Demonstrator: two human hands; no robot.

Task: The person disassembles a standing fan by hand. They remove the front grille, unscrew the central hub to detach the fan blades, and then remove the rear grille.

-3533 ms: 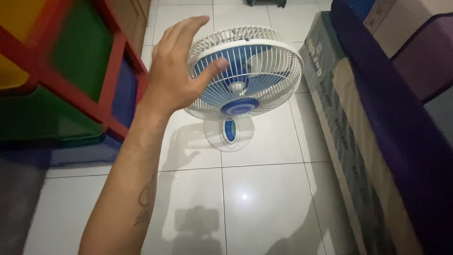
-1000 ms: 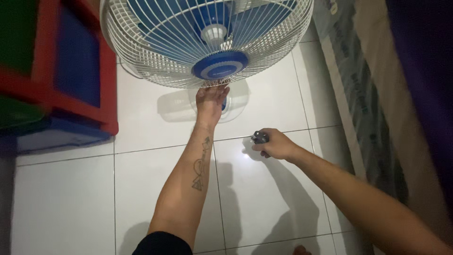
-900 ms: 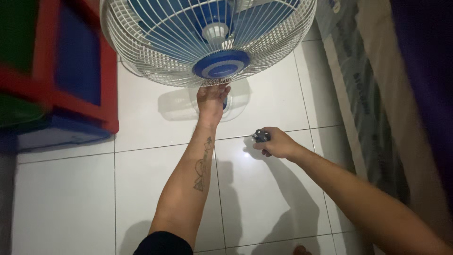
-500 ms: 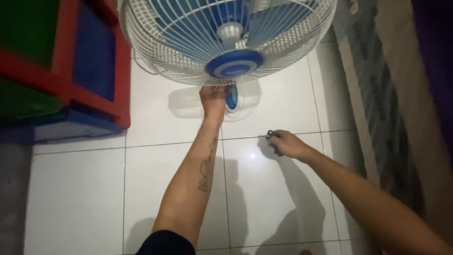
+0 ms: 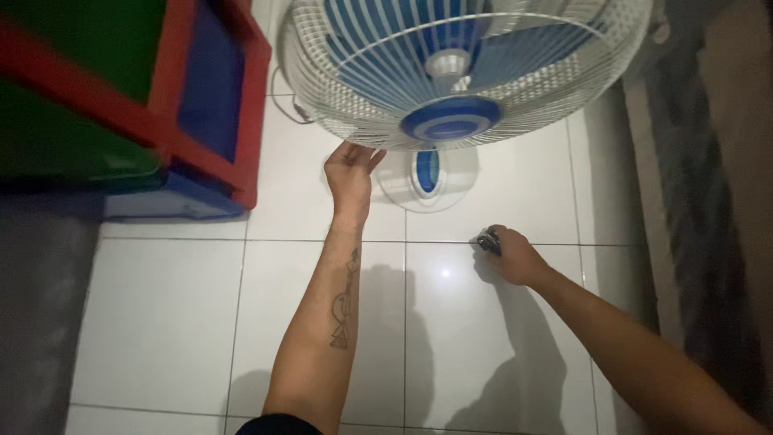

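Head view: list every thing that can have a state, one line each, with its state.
Fan: standing on its round base, head tilted down, blades look still.
Fan grille: fitted on, closed over the blades.
Left hand: open, fingertips at the grille's lower rim.
Right hand: closed around a small dark object, low over the floor.
Coloured shelf unit: upright beside the fan.

Floor [image 5: 161,322]: glazed white tile, glossy, reflecting a light spot. Fan guard [image 5: 354,105], upper centre: thin white wire, smooth. Fan blades [image 5: 523,56] and hub cap [image 5: 451,118]: smooth blue plastic. Fan base [image 5: 427,173]: glossy white plastic. Shelf frame [image 5: 201,153], upper left: smooth red plastic.
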